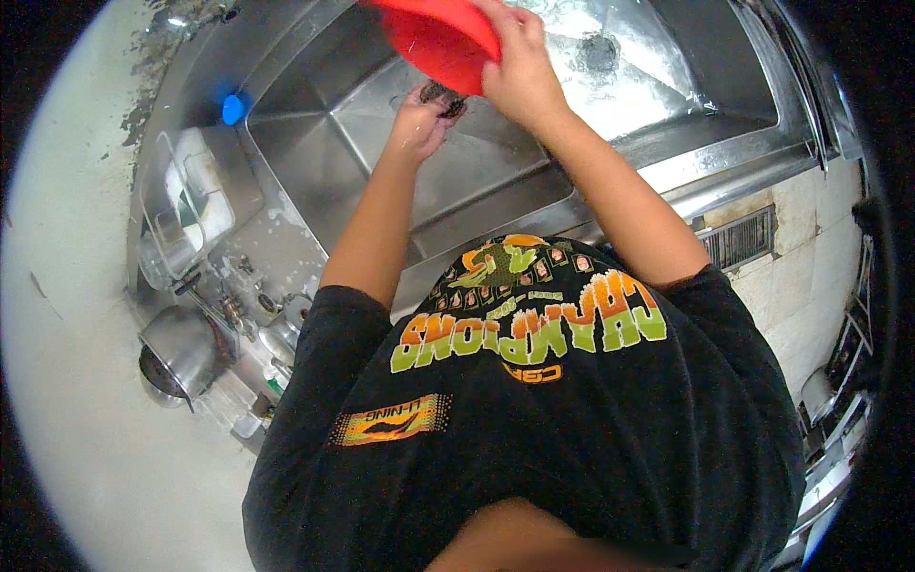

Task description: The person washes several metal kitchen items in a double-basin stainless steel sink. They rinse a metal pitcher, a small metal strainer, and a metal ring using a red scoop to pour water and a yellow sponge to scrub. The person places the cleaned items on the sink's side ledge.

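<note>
My right hand (pixel 525 71) grips the rim of a red plastic basin (pixel 447 46), which is tilted and partly cut off by the top of the view. Just below it, my left hand (pixel 418 127) holds a dark scouring pad (pixel 444 99), possibly steel wool, against its palm and fingers. The pad is close to the basin's lower edge; whether they touch I cannot tell. Both hands are over a stainless steel sink compartment (pixel 322 171) whose bottom looks wet.
A second, brightly lit sink compartment (pixel 629 86) with a dark drain lies right. Left are a blue round cap (pixel 233 109), a clear plastic container (pixel 243 179) and a metal pot (pixel 182 343). A floor drain grate (pixel 740 237) shows beyond the sink's front edge.
</note>
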Available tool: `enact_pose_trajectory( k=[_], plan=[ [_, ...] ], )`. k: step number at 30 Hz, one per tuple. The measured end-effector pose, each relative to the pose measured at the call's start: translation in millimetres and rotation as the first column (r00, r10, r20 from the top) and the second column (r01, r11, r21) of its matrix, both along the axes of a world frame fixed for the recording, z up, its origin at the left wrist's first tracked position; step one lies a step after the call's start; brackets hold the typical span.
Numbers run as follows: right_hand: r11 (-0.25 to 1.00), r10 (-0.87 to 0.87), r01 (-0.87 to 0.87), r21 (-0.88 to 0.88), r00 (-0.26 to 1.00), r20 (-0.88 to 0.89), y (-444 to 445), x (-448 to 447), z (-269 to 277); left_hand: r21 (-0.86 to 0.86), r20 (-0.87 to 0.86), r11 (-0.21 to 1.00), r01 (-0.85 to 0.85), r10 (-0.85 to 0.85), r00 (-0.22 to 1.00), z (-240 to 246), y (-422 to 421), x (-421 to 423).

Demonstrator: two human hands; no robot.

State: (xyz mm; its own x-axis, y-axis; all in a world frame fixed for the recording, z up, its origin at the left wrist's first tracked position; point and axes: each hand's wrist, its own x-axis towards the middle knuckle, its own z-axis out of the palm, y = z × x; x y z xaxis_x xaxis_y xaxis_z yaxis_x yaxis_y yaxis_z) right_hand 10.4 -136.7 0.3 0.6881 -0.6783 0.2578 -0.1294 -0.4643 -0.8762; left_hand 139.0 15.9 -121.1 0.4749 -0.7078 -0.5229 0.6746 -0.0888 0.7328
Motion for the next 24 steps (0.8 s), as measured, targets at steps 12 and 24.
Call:
enact_pose_trajectory(
  k=[12, 24],
  plan=[
    [0.887, -0.439, 0.357, -0.292, 0.848, -0.298, -102, -77, -71, -0.257, -0.277, 0.959, -0.120, 0.046, 0.960, 52, 65, -3],
    [0.898, -0.279, 0.074, -0.433, 0.857, -0.433, -105, -160, -137, 0.443, 0.856, 0.815, -0.373, -0.262, 0.445, 104, 175, -57]
  ],
)
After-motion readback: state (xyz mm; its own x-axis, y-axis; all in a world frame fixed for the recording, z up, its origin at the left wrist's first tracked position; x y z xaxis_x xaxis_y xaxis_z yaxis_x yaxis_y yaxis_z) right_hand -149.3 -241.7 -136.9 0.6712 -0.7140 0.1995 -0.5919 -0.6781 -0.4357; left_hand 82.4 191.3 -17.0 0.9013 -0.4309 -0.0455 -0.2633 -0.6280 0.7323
